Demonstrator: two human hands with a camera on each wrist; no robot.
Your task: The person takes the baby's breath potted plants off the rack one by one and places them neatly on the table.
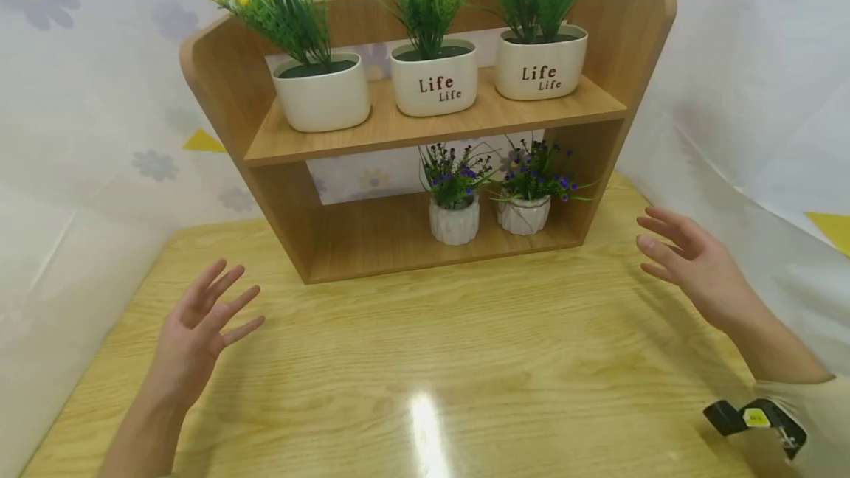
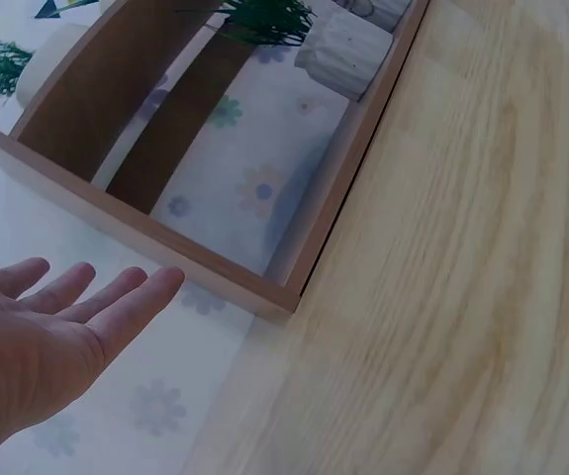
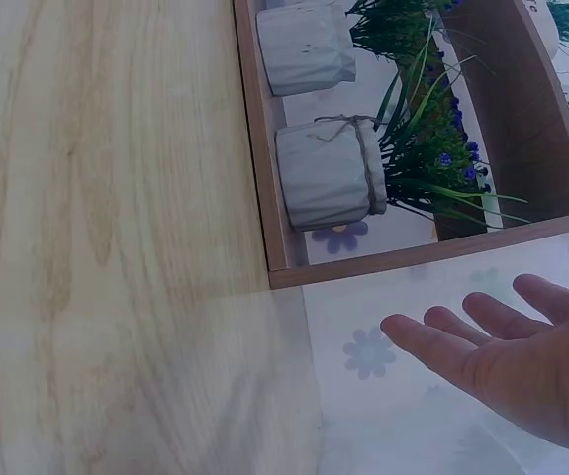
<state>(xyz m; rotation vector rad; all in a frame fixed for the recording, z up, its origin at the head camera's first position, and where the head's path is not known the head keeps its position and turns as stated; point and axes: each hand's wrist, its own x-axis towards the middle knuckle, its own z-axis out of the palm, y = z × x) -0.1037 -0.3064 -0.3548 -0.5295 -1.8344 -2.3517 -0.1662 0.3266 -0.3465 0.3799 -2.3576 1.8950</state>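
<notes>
My left hand (image 1: 198, 327) hovers above the table left of a two-tier wooden shelf (image 1: 432, 135), fingers spread and holding nothing. On the other side, my right hand (image 1: 700, 268) is raised near the shelf's right end, its fingers apart and loosely bent, also holding nothing. Three cream pots stand on the upper tier: a left pot (image 1: 323, 98) and a middle pot (image 1: 434, 83) with yellow flowers, and a right pot (image 1: 541, 65) with pink ones. Below, two small white ribbed pots, one (image 1: 454, 223) beside the other (image 1: 524, 216), hold purple-flowered plants toward the right.
The shelf stands at the back of a light wood-grain table (image 1: 398, 345). Behind it hangs a white flower-patterned sheet (image 1: 153, 94), with pale sheeting down both sides. A black strap device (image 1: 757, 419) sits at the right sleeve.
</notes>
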